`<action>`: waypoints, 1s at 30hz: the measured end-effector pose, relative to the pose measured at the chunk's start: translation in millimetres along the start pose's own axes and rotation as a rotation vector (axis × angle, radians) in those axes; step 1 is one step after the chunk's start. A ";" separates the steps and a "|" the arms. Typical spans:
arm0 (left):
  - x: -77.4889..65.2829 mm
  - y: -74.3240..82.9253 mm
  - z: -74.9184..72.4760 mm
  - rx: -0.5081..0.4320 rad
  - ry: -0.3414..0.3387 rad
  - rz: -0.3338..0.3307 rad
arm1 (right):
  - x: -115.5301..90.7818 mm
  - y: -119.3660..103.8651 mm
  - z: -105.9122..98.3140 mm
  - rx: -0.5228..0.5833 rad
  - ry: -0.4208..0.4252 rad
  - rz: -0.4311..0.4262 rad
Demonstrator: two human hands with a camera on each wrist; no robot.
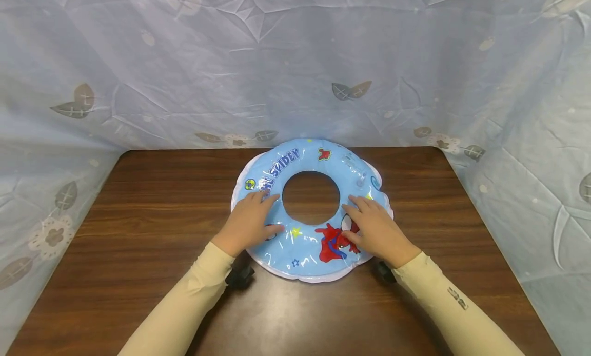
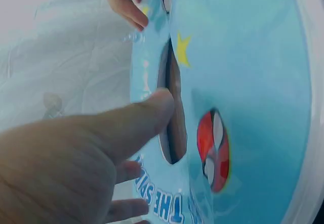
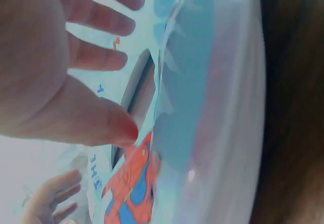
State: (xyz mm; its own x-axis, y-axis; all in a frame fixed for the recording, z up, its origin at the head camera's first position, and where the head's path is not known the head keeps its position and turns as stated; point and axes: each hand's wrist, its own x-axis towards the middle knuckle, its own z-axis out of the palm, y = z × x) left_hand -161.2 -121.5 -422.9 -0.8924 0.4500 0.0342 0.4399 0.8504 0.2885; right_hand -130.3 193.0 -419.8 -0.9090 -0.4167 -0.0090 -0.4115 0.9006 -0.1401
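A light blue inflatable swim ring [image 1: 309, 158] with a white rim and Spidey prints lies flat on the wooden table, puffed up with air. On its left side rests my left hand [image 1: 249, 222], fingers spread and thumb extended toward the hole. My right hand [image 1: 376, 229] lies over the right side, partly covering the red Spidey figure [image 1: 331, 243]. In the left wrist view, the left thumb [image 2: 144, 120] stretches across near the ring's hole. The right wrist view has the right hand's fingers [image 3: 104, 24] apart and straight above the ring's surface. Neither hand grips anything.
The brown wooden table [image 1: 161, 202] extends around the ring. A pale blue leaf-patterned cloth [image 1: 295, 63] hangs behind it and along both sides. Dark wrist devices [image 1: 241, 276] sit beneath the wrists, at the sleeve cuffs.
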 end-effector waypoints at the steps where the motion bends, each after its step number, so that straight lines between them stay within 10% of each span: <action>1: 0.7 -1.5 -1.0 0.011 0.020 -0.008 | 0.9 1.1 -0.8 -0.003 0.003 0.019; 8: 2.6 -13.5 1.1 0.032 0.060 -0.081 | 4.0 8.3 1.3 -0.017 -0.011 0.099; 17: 4.7 -17.6 8.2 -0.066 -0.072 -0.169 | 6.7 10.1 6.5 0.021 -0.063 0.124; 30: 11.3 -13.8 11.5 0.076 -0.105 -0.081 | 12.8 17.9 14.5 0.124 -0.172 0.138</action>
State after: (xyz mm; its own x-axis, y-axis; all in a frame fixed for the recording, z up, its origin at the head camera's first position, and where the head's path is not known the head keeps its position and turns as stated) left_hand -176.2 -125.0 -437.4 -0.9115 0.4019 -0.0872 0.3770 0.9014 0.2131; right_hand -148.3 202.0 -436.8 -0.9269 -0.3153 -0.2034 -0.2633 0.9328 -0.2462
